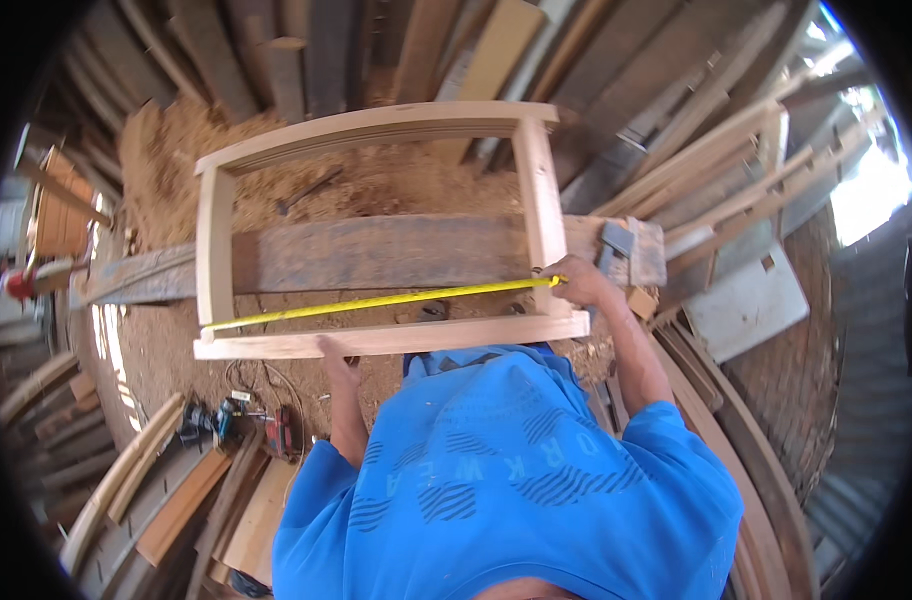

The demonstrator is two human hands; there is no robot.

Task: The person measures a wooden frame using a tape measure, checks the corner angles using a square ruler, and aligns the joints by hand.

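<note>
A pale rectangular wooden frame (543, 190) rests across a dark, worn plank (376, 250) in front of me. A yellow tape measure (396, 299) stretches over its opening, from the near left corner to the right side piece. At that right piece my right hand (578, 281) is closed on the tape's end; the fingers partly hide what they grip. My left hand (341, 368) is at the near rail (426, 337), closed on its underside, with most fingers hidden by the wood.
Sawdust (166, 180) covers the ground beyond the plank, where a dark tool (311, 190) lies. A grey block (617, 238) sits on the plank's right end. Boards (416, 60) lean at the back. A red tool (284, 432) with cables lies at lower left, beside stacked timber (181, 510).
</note>
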